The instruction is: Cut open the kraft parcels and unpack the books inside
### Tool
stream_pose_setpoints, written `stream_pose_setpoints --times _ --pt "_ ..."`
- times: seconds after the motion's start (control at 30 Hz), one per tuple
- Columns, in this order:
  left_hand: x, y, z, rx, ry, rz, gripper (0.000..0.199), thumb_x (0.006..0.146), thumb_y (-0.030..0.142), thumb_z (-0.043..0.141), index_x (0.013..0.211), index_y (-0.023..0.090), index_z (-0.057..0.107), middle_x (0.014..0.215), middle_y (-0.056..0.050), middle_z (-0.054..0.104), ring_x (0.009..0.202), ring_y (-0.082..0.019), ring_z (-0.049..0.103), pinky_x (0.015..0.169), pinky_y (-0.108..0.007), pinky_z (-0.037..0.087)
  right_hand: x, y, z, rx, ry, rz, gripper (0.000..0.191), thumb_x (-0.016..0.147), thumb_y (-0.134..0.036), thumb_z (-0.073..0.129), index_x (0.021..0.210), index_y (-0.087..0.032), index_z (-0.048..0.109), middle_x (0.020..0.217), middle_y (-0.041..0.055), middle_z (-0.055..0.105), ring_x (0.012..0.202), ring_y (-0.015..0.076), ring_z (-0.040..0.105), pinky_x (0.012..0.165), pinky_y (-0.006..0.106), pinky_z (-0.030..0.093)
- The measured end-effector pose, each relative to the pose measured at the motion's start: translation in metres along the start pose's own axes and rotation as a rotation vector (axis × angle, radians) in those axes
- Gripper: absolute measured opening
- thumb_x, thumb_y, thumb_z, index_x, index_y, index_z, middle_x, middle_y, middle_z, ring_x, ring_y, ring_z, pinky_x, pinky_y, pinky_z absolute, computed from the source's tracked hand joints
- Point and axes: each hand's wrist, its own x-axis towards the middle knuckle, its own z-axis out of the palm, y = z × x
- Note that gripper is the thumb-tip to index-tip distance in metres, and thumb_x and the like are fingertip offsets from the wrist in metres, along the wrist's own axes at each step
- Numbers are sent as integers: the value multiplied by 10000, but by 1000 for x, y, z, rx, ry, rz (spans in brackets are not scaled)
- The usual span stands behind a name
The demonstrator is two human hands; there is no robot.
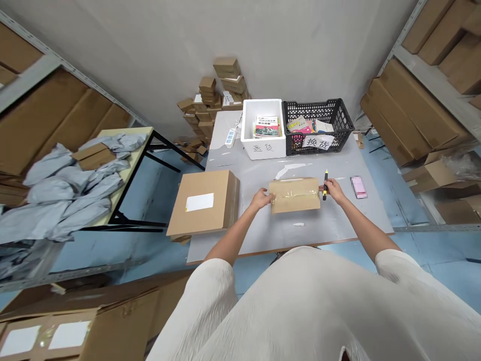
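Observation:
A small cardboard box with clear tape along its top is in front of me at the table's middle. My left hand is closed on its left end, the thumb near the top edge. My right hand grips a black and yellow box cutter, held upright beside the box's right end. A fingertip of that hand reaches to the box's edge. To the right lies a phone with a pink, blurred screen. Whether the cutter's blade is out is too small to tell.
A larger carton with a white label overhangs the table's left edge. At the back stand a white foam bin and a black crate, both with books. A power strip lies left of them. Grey parcels cover a side table.

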Motion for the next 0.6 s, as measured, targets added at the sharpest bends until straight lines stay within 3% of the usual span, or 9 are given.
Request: stream_pose_setpoints --times 0.07,0.2,0.33,0.5,0.6 --pt "3 1 7 62 89 77 698 937 388 791 1544 163 529 1273 -173 817 1162 -302 799 1021 -415 622 5 -1 5 19 23 -51 283 929 -426 718 1066 -280 518 929 51 833 934 245 834 881 384 667" --pt "3 -4 24 98 107 259 841 884 245 744 1658 248 415 1490 -140 728 1252 -295 757 1093 -442 597 9 -1 10 -27 22 -136 397 866 -502 750 1140 -275 573 1032 54 823 1038 248 802 888 378 646" --pt "4 -7 33 119 152 399 883 930 266 670 1739 236 320 1554 -156 676 1361 -345 691 1161 -508 559 8 -6 9 -166 33 -229 441 913 -586 660 1207 -257 671 1118 66 800 955 224 764 808 340 620" --pt "10 -9 39 204 197 472 676 1030 314 562 1683 163 471 1596 -194 630 1504 -364 576 1273 -521 455 2 -30 16 -413 -91 -331 448 1012 -599 597 1222 -240 763 1003 61 810 753 215 714 741 345 589" --pt "9 -11 42 293 195 490 636 1084 333 498 1698 168 470 1636 -195 596 1498 -369 576 1254 -515 466 -1 -52 34 -686 -178 -403 371 1037 -493 630 1260 -244 791 1039 66 841 858 252 747 841 358 589"
